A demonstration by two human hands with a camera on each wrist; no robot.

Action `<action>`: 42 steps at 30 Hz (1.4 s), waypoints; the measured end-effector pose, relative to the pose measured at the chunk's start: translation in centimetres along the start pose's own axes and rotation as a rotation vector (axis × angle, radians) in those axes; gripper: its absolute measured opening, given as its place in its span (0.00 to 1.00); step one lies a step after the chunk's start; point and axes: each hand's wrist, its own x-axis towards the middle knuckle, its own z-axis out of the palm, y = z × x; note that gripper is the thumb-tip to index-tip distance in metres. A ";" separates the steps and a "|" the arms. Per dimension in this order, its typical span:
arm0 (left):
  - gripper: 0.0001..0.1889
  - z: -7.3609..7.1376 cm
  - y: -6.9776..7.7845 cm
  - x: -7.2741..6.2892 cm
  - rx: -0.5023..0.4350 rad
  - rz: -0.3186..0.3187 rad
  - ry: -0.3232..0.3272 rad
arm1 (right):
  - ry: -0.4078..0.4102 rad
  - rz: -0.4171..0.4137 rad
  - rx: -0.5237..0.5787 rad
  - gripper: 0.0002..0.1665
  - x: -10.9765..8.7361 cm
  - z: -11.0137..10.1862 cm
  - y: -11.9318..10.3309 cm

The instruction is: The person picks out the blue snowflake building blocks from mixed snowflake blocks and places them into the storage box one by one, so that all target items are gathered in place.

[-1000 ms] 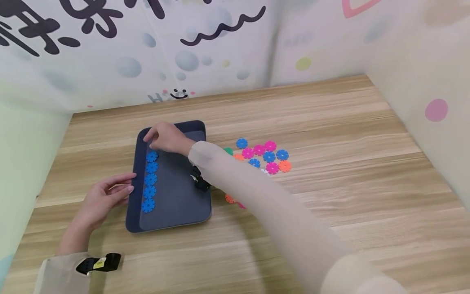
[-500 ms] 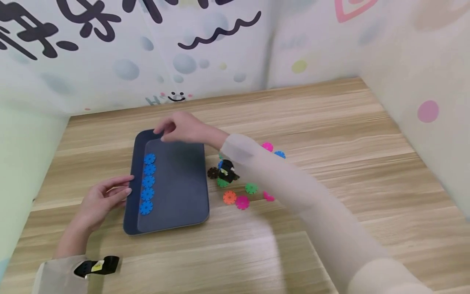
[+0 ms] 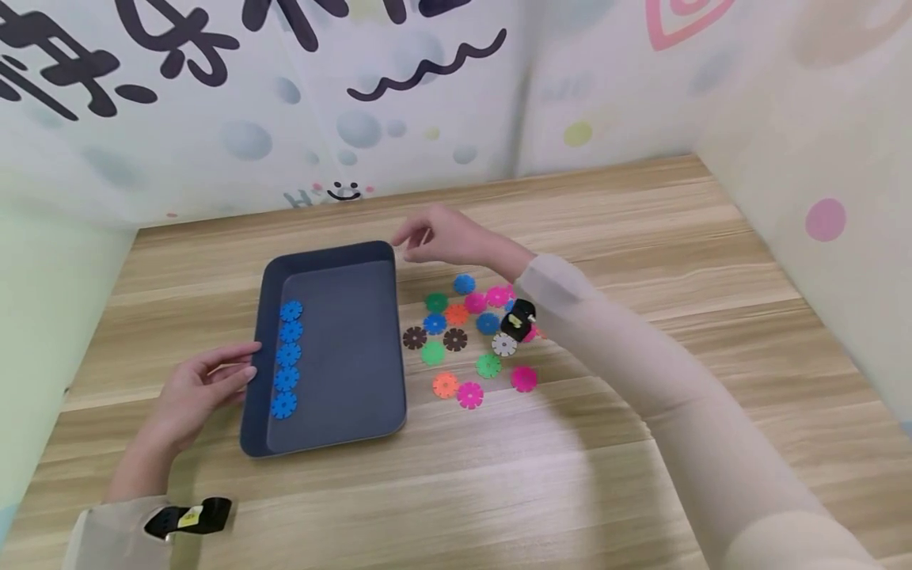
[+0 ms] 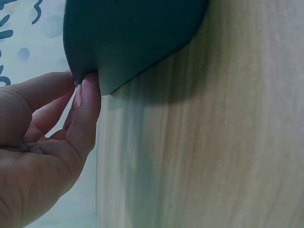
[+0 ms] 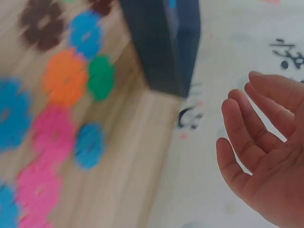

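My left hand (image 3: 203, 392) is at the left side of a dark grey tray (image 3: 342, 356). In the left wrist view its thumb and fingertips (image 4: 90, 83) pinch the tray's edge. Along the tray's left inner side, several blue flower-shaped discs (image 3: 288, 354) with notched rims form a straight column. My right hand (image 3: 449, 236) is in the air just past the tray's far right corner. Its fingers are loosely bent and hold nothing, as the right wrist view shows.
Loose notched discs lie right of the tray: pink (image 3: 469, 395), green (image 3: 488, 365), orange (image 3: 446, 385), brown (image 3: 455, 340), blue (image 3: 464, 283) and white (image 3: 503, 344). The right forearm (image 3: 641, 364) passes over some. Printed walls (image 3: 442, 134) border the wooden table (image 3: 499, 491) behind and at the sides.
My right hand has lifted from the top of the blue column and moved right, out past the tray's far right corner. The loose discs are more exposed. The left hand has stayed at the tray.
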 end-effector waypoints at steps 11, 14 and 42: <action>0.18 0.1 0.0 0.1 -0.016 0.005 0.000 | -0.045 0.176 0.005 0.15 -2.5 -1.0 6.9; 0.19 0.1 0.1 0.1 -0.013 -0.001 0.001 | -0.071 0.198 0.012 0.17 -2.8 -1.0 8.0; 0.20 0.0 0.1 0.0 0.024 -0.008 0.000 | -0.170 0.168 0.057 0.20 -2.7 -0.4 9.4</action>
